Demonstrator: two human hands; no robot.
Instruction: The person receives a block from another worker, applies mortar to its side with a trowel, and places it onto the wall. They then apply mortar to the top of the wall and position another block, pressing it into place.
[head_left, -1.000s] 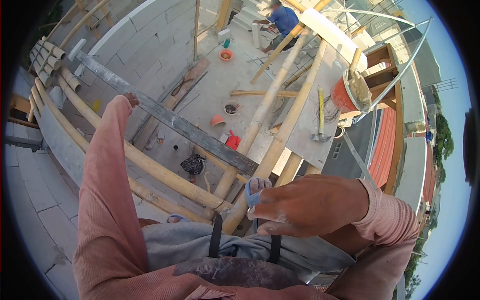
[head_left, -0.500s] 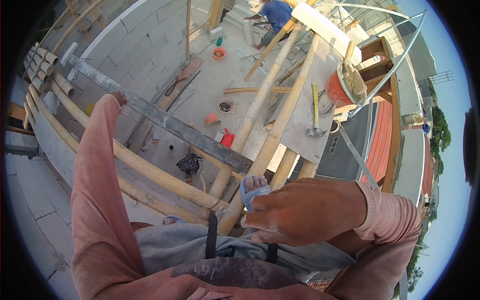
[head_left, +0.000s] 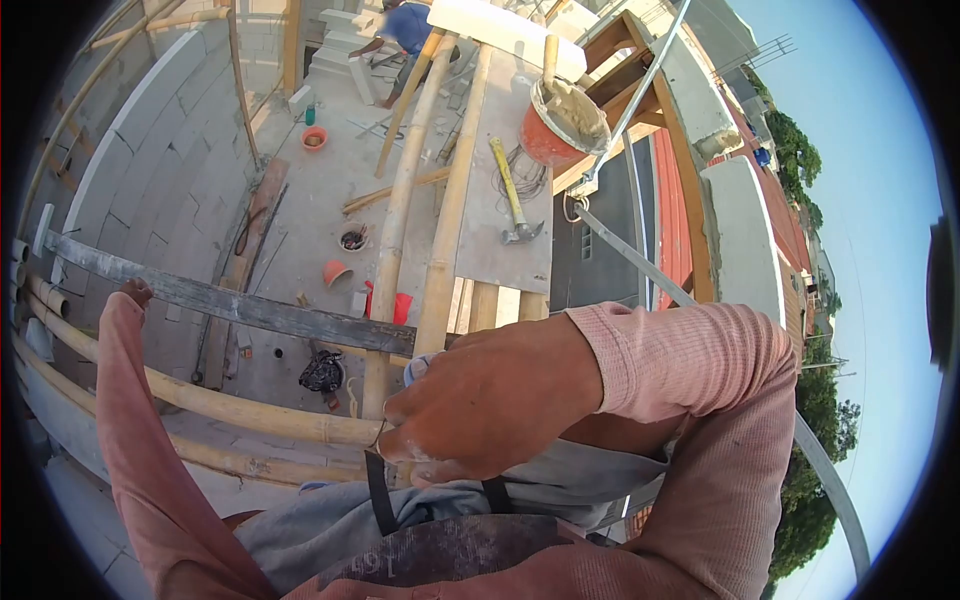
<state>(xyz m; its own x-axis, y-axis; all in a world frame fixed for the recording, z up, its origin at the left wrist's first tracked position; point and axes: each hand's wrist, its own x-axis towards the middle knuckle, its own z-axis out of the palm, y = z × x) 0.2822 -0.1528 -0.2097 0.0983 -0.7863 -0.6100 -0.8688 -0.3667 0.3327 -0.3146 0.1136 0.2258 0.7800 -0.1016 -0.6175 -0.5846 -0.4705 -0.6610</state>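
A long, dark, mortar-stained wooden plank (head_left: 260, 312) lies across the bamboo poles. On its near edge, toward the far left, my left hand (head_left: 137, 290) is closed. My right hand (head_left: 495, 395) hovers over my lap, back toward the camera, fingers curled in; whatever is inside them is hidden. Below its fingers are dark straps and grey cloth on my legs. Ahead, a hammer with a yellow handle (head_left: 508, 185) rests on a grey board (head_left: 485, 250). Beyond the hammer stands a red bucket of mortar (head_left: 552, 140) with a handle sticking up from it.
Bamboo poles (head_left: 400, 215) run forward and to the left, with a drop to the floor (head_left: 310, 235) below. Down there are a black plastic bag (head_left: 322, 372) and an orange bucket (head_left: 314, 138). A person in blue (head_left: 408, 28) works at the back. Block walls (head_left: 150, 150) flank the left.
My view has turned to the right, so the plank, hammer and bucket sit further left in it. Both hands keep much the same pose, the left one still on the plank.
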